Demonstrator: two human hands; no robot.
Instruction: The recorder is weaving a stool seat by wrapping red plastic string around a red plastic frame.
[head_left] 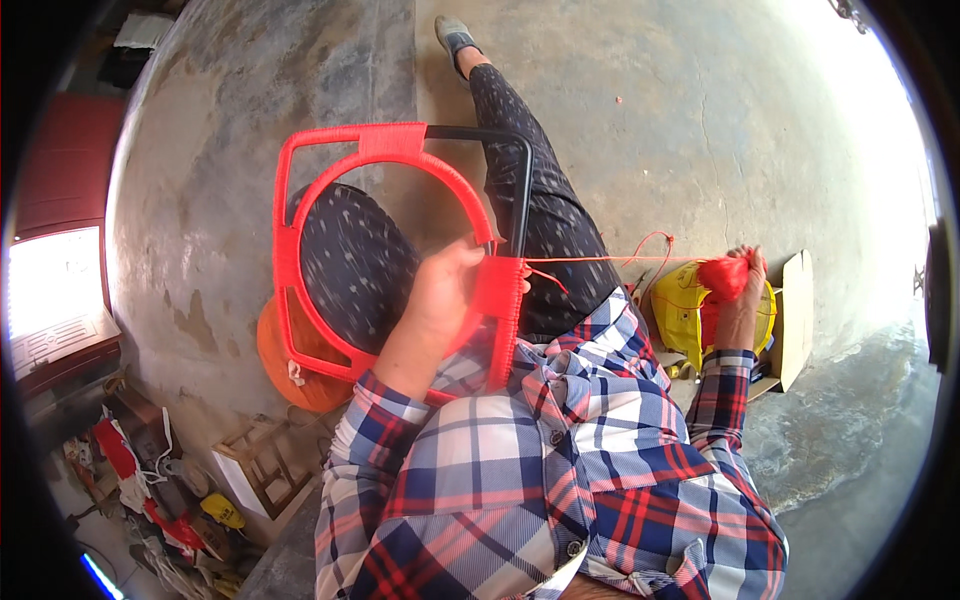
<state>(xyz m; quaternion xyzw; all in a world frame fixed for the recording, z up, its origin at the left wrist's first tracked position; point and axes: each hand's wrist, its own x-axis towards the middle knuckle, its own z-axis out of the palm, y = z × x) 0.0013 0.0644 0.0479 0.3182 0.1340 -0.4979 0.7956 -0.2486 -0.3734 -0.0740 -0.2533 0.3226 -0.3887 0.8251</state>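
A square frame with a round ring inside it [287, 258] is tilted over my lap, mostly wrapped in red cord. Bare black tube shows along its top right corner. My left hand [447, 290] is closed around the frame's right side, beside a broad red-wrapped band [496, 287]. Out to the right, my right hand [744, 278] grips a bundle of red cord [722, 277]. One strand [610, 259] runs taut from that bundle to the frame's right side. A loose red end dangles near the band.
Beneath my right hand sits a yellow bag [680, 305] beside an open cardboard box [795, 320]. An orange round seat [290, 350] is at my left leg. Farther left are a small wooden stool [262, 465] and a pile of red and white items [150, 480] on the concrete floor.
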